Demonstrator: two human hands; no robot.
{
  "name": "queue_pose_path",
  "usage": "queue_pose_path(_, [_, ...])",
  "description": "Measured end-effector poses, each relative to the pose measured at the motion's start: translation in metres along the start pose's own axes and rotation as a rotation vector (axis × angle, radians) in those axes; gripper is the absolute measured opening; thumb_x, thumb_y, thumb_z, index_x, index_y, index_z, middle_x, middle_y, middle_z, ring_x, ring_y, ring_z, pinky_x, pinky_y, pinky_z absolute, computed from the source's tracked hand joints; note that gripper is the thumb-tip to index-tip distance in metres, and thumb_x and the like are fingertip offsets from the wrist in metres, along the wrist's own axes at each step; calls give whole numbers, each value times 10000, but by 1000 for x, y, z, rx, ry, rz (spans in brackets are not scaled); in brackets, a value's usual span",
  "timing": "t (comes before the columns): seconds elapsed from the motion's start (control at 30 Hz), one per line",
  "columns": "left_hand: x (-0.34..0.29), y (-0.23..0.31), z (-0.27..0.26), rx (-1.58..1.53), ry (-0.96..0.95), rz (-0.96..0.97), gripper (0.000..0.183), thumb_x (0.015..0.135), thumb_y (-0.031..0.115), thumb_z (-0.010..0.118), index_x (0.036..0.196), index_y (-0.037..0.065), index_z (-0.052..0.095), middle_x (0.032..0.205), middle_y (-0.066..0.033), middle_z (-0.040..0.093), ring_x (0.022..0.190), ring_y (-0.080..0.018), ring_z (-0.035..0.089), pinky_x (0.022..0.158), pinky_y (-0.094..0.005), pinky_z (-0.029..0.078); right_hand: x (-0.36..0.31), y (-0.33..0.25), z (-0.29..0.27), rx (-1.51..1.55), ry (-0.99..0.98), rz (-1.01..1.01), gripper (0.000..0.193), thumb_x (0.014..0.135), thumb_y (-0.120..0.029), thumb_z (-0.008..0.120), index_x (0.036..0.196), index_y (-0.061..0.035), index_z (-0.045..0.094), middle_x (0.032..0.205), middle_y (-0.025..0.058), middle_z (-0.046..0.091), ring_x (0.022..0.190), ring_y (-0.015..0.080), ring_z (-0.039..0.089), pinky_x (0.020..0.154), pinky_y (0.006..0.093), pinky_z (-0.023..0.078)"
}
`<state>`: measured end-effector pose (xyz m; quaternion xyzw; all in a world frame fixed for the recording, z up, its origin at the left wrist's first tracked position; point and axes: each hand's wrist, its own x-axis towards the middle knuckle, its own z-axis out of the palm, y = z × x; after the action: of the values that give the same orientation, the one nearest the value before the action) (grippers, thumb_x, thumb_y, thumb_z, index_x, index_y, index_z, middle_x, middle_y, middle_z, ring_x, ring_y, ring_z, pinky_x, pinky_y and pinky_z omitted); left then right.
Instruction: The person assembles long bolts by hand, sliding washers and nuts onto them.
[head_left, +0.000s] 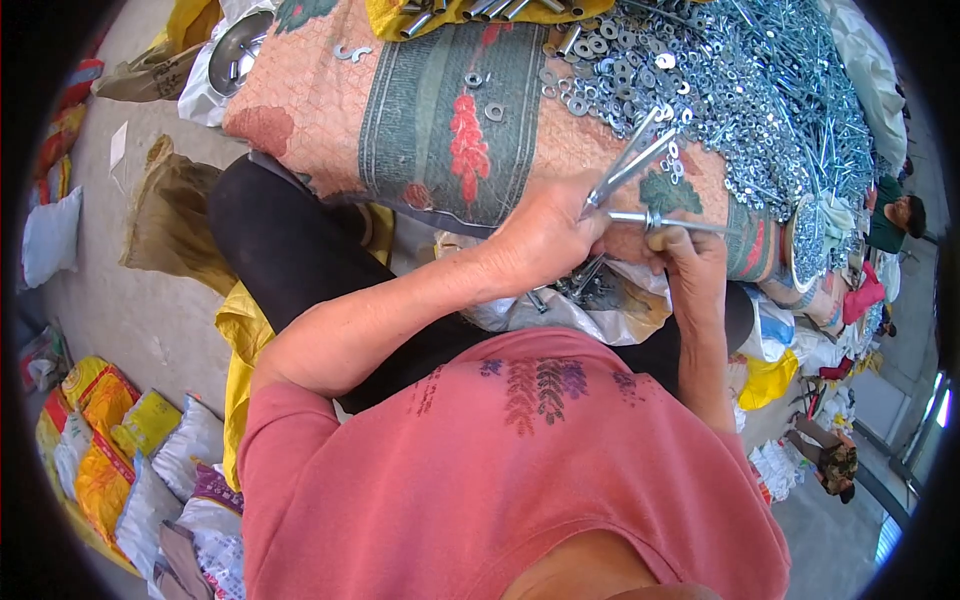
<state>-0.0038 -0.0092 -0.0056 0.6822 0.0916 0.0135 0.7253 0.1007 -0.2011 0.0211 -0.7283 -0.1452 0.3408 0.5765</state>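
Note:
My left hand (548, 232) is closed around several long silvery bolts; two of these bolts (640, 158) fan out up and to the right. A further thin metal rod (628, 216) runs sideways from the left fingers to my right hand (692, 262). Small washers (653, 217) sit on that rod, right by the right fingertips, which are curled and pinch at it. Exactly how the right fingers grip is partly hidden. Below both hands, an open white sack (530, 316) in front of my lap holds more metal parts.
A patterned padded cloth (330, 110) covers the work surface. Heaped on it are loose washers (625, 70) and long bolts (810, 100). Metal tubes (490, 8) lie on yellow cloth at the top, near a metal bowl (238, 55). Filled sacks (105, 480) stand lower left; other people sit at right.

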Motion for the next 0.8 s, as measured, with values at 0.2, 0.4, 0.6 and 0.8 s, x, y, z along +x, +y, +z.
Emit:
queue_pose_path(0.2, [0, 6, 0, -173, -203, -250, 88, 832, 122, 549, 839, 38, 569, 611, -25, 585, 480, -54, 456, 434, -205, 345, -5, -13, 17, 272, 83, -104, 439, 851, -226, 633, 1164, 50, 496, 917, 139, 644, 777, 138, 609, 667, 249, 504])
queue_pose_path(0.4, [4, 14, -6, -322, -200, -296, 82, 835, 121, 550, 826, 44, 576, 571, -12, 545, 454, -47, 439, 415, -202, 339, -7, -16, 17, 176, 120, -140, 339, 855, -113, 614, 1144, 34, 516, 856, 93, 626, 734, 132, 600, 606, 212, 469])
queue_pose_path(0.6, [-5, -11, 14, 343, 115, 355, 119, 797, 38, 583, 870, 7, 494, 663, -171, 557, 609, -355, 570, 517, -379, 428, -4, -9, 36, 166, 179, 12, 137, 880, -157, 598, 942, -35, 593, 671, -29, 529, 558, 24, 466, 477, 155, 340])
queue_pose_path(0.8, [-6, 1, 7, 47, -48, 46, 124, 816, 55, 580, 904, -2, 514, 686, -115, 571, 599, -286, 564, 524, -369, 432, -7, -8, 36, 144, 160, -14, 122, 890, -158, 580, 933, -44, 580, 680, -19, 541, 565, 23, 477, 480, 156, 350])
